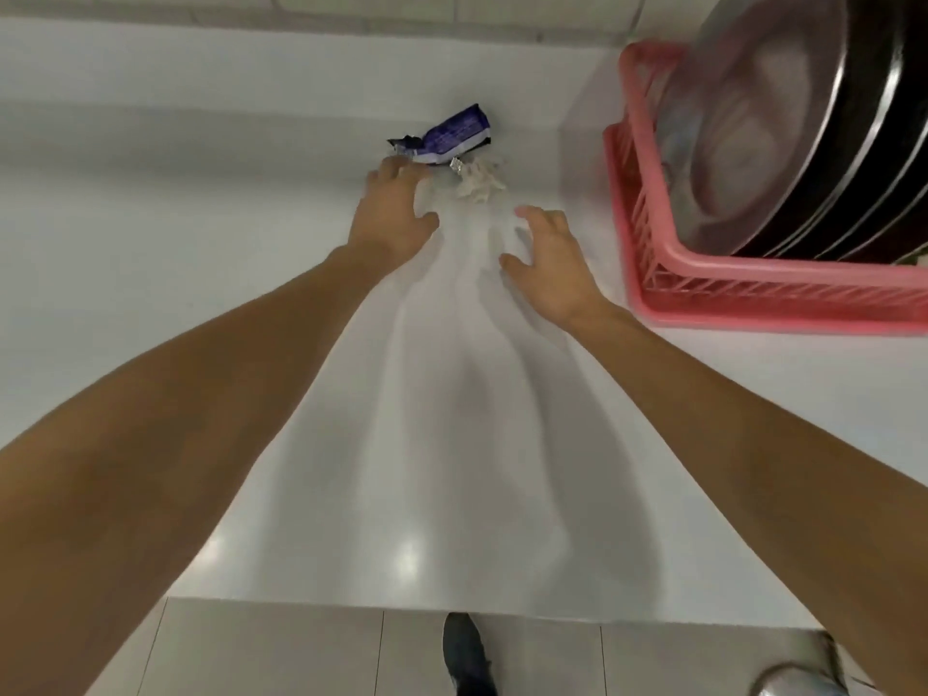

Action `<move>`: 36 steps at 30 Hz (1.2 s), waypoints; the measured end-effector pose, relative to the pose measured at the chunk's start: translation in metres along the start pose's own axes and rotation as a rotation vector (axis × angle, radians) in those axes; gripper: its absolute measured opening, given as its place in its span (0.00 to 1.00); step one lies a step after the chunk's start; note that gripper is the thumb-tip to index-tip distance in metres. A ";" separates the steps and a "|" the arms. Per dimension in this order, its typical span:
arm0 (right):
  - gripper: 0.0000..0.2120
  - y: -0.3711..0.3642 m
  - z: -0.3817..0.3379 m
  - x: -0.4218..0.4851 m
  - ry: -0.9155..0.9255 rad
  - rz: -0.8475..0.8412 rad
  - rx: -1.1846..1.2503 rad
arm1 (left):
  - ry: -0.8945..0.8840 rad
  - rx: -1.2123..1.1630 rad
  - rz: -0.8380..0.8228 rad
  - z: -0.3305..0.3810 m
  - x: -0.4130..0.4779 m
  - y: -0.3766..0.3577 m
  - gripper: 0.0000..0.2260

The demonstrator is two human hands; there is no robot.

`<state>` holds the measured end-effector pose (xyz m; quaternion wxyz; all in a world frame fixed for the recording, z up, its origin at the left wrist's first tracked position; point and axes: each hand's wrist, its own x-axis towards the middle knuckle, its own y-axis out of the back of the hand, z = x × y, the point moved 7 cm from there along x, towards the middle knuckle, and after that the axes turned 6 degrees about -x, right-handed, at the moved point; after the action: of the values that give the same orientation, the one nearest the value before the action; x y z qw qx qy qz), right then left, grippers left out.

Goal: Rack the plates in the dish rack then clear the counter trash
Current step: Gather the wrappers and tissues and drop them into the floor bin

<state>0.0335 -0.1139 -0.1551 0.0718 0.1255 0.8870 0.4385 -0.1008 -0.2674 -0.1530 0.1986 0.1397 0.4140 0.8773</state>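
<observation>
Stretching across the white counter (150, 218), both arms point toward the trash at its far side. The left hand (394, 213) is released, fingers spread, its tips at the near edge of a purple wrapper (454, 135); whether they touch it I cannot tell. The right hand (550, 263) is also released and grasps nothing, near a crumpled white paper (477, 183) lying just right of the wrapper. On the right, a pink rack (753, 288) holds the plates (753, 133) on edge, dark ones behind a blurred pale one.
</observation>
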 end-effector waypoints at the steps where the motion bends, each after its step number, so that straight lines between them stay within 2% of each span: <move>1: 0.28 -0.002 -0.006 0.015 0.021 0.016 -0.007 | -0.052 0.044 0.021 0.001 0.010 -0.002 0.23; 5: 0.33 -0.017 -0.014 0.065 0.082 0.124 0.007 | -0.275 0.203 0.115 0.000 0.040 -0.015 0.25; 7: 0.34 -0.026 -0.010 0.085 0.086 0.200 0.017 | -0.281 0.222 0.129 -0.008 0.055 -0.022 0.25; 11: 0.36 -0.034 -0.008 0.121 0.077 0.290 -0.132 | -0.274 0.204 0.093 -0.012 0.086 -0.027 0.25; 13: 0.30 -0.036 -0.014 0.134 0.107 0.311 -0.197 | -0.306 0.191 0.054 -0.012 0.097 -0.028 0.24; 17: 0.13 -0.041 -0.012 0.145 0.137 0.331 -0.201 | -0.347 0.099 -0.062 -0.013 0.112 -0.037 0.18; 20: 0.10 -0.045 -0.006 0.145 0.118 0.327 -0.225 | -0.335 0.101 0.022 -0.020 0.114 -0.034 0.13; 24: 0.08 -0.042 -0.009 0.140 0.095 0.349 -0.106 | -0.328 0.072 0.088 -0.025 0.113 -0.030 0.11; 29: 0.13 -0.035 -0.007 0.137 0.039 0.322 0.061 | -0.323 0.026 0.054 -0.019 0.113 -0.029 0.20; 33: 0.11 -0.031 -0.002 0.137 -0.035 0.328 0.351 | -0.284 0.024 0.061 -0.020 0.112 -0.024 0.15; 36: 0.10 -0.029 0.002 0.139 -0.096 0.343 0.452 | -0.234 0.011 0.086 -0.019 0.114 -0.019 0.09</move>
<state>-0.1037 -0.0898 -0.1815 0.0089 0.3071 0.9237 0.2290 -0.2049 -0.2163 -0.1702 0.2068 0.2599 0.3866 0.8604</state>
